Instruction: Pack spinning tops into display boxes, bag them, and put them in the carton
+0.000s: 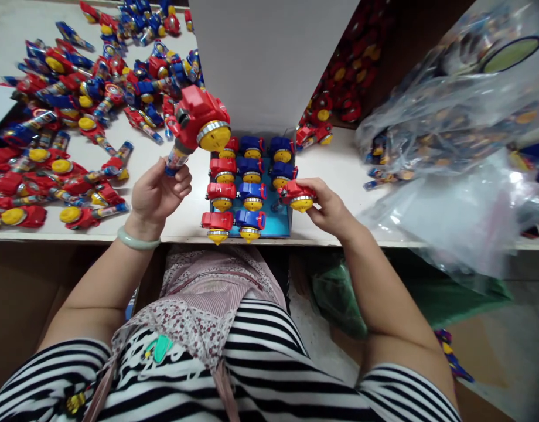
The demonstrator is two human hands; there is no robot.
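My left hand (pixel 155 190) is closed around the tube handle of a red spinning-top toy (pixel 198 114), raised to the left of the display box. The toy's yellow pointed top with a silver ring faces right. My right hand (pixel 333 208) grips a second red spinning-top toy (pixel 299 194) by its side, at the box's right edge. Inside the display box (pixel 276 225), which has a blue interior, red toys (pixel 221 192) stand in the left column and blue toys (pixel 252 193) in the middle. Two blue ones (pixel 282 149) stand at the back of the right column.
Loose red and blue toys (pixel 98 88) lie heaped across the left of the white table (pixel 186 225). The box's tall pale lid (pixel 273 58) stands upright behind it. Red toys (pixel 340 88) are piled behind the lid's right side. Clear plastic bags (pixel 449 129) of toys cover the right.
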